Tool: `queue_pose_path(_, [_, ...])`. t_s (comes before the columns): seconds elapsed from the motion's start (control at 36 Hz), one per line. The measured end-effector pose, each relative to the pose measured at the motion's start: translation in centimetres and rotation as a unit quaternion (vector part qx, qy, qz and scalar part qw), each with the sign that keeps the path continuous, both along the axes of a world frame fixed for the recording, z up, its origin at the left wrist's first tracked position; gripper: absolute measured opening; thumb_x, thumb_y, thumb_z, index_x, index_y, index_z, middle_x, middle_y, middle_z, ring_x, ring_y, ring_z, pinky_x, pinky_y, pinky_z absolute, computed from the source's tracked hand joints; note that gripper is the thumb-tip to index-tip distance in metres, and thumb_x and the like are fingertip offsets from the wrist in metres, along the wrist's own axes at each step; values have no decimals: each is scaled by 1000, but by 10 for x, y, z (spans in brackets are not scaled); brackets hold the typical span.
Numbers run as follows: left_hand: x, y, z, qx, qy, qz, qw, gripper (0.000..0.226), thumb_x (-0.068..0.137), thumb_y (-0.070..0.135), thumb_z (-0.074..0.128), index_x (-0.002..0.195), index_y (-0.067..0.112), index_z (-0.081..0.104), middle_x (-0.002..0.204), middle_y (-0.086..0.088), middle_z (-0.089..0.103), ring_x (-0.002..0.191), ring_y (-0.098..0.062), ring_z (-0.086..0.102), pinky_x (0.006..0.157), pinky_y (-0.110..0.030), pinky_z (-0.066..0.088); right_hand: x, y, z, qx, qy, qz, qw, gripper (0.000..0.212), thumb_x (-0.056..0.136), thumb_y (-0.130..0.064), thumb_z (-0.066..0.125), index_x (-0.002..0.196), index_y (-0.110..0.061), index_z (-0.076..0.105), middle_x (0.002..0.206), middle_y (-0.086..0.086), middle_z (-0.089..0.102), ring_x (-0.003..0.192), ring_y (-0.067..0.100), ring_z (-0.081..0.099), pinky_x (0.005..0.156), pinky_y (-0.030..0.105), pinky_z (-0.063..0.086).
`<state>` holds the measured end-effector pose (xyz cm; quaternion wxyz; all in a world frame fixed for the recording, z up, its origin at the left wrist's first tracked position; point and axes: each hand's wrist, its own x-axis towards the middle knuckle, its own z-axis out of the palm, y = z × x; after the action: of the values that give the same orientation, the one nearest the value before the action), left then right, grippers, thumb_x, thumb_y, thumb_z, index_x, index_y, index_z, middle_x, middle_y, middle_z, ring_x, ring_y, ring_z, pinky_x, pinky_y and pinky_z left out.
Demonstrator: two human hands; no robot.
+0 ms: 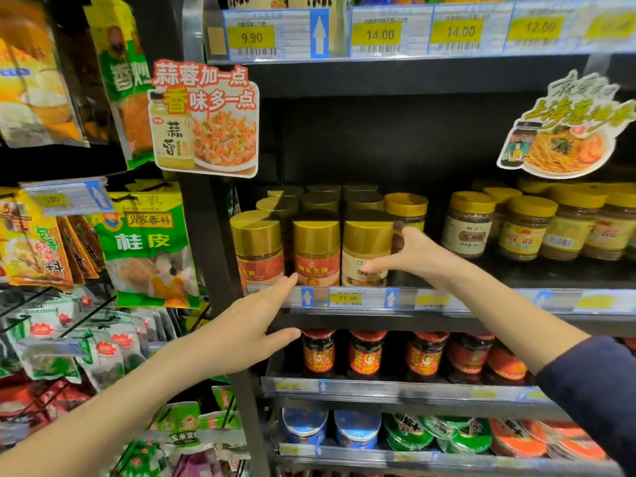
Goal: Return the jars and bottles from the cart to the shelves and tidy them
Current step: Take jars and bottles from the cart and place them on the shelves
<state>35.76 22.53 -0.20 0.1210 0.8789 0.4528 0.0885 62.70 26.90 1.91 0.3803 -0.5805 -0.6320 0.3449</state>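
Note:
Three gold-lidded peanut butter jars stand in a front row on the middle shelf [481, 297], with more rows behind them. My right hand [409, 254] wraps the rightmost front jar [364, 246], thumb across its label and fingers behind it; this jar shows its pale back label. The middle jar [316, 249] and left jar [256, 249] face forward with red labels. My left hand [254, 325] is spread flat just below the shelf edge, fingertips near the price rail under the left jar, holding nothing. The cart is out of view.
Shorter yellow-lidded jars [526, 228] fill the right of the same shelf. Red-lidded chilli jars [364, 356] line the shelf below, and tubs [354, 428] sit lower down. Hanging spice packets [151, 242] crowd the left rack. A promo sign [206, 122] juts out above.

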Motion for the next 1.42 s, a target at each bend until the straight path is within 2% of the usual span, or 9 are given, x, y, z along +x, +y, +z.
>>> queue_pose_path(0.11, [-3, -10, 8, -11, 7, -18, 1000, 79, 91, 41, 52, 149, 28, -1, 156, 14, 11, 142, -3, 14, 112, -19, 17, 10, -19, 13, 12, 11, -3, 1000, 86, 65, -15, 82, 138, -12, 35, 127, 6, 55, 114, 18, 55, 99, 37, 46])
queue_pose_path(0.25, [-9, -30, 12, 7, 27, -31, 999, 82, 86, 48, 56, 149, 28, 8, 155, 13, 19, 137, -6, 29, 106, -12, 21, 20, -58, 10, 13, -70, 2, 997, 93, 66, -17, 83, 143, -15, 31, 136, 9, 49, 127, 20, 46, 105, 34, 40])
queue_pose_path(0.33, [-14, -45, 12, 0, 39, -26, 999, 97, 69, 72, 43, 149, 29, 9, 153, 14, 21, 135, -8, 30, 99, -9, 23, 18, -87, 0, 52, -148, 35, 987, 86, 70, -19, 80, 142, -16, 33, 141, 8, 46, 131, 15, 42, 106, 26, 35])
queue_pose_path(0.5, [-36, -78, -4, -32, 37, -14, 999, 123, 45, 97, 22, 149, 33, 7, 155, 9, 17, 144, -15, 17, 112, -27, 22, 4, -140, -23, 66, -298, 87, 948, 75, 80, -38, 69, 143, -24, 30, 147, -4, 36, 136, 11, 33, 112, 31, 30])
queue_pose_path(0.64, [-63, -115, -16, -43, 63, 4, 997, 107, 59, 84, 34, 148, 32, 7, 151, 15, 23, 132, -9, 36, 99, -15, 30, -26, -171, -36, 61, -375, 158, 911, 75, 84, -36, 65, 145, -19, 26, 150, -1, 33, 137, 13, 32, 109, 24, 27])
queue_pose_path(0.75, [-99, -142, -19, -33, 88, 32, 995, 84, 84, 53, 57, 149, 29, 8, 150, 21, 15, 137, -4, 27, 104, -11, 22, -61, -177, -36, 45, -429, 213, 877, 78, 85, -39, 62, 147, -21, 19, 154, -2, 25, 140, 14, 25, 113, 32, 27])
queue_pose_path(0.86, [-152, -163, -24, -29, 120, 85, 989, 87, 84, 51, 57, 150, 27, 5, 157, 10, 13, 141, -6, 21, 110, -18, 21, -113, -171, -30, 53, -427, 257, 865, 79, 83, -36, 64, 147, -26, 19, 152, -4, 26, 137, 13, 30, 110, 31, 31])
queue_pose_path(1.06, [-267, -200, -33, -37, 145, 209, 966, 84, 81, 53, 58, 148, 29, 14, 148, 7, 37, 132, -12, 40, 103, -26, 38, -242, -148, -34, 99, -451, 366, 808, 75, 86, -33, 60, 148, -19, 20, 153, -2, 25, 139, 13, 28, 111, 25, 25])
queue_pose_path(1.42, [-505, -310, -57, -115, 163, 430, 880, 87, 69, 68, 52, 142, 23, 33, 141, 2, 47, 127, -17, 46, 102, -27, 39, -536, -144, -75, 155, -434, 551, 696, 76, 86, -38, 58, 148, -17, 19, 154, 2, 24, 140, 16, 26, 112, 30, 27])
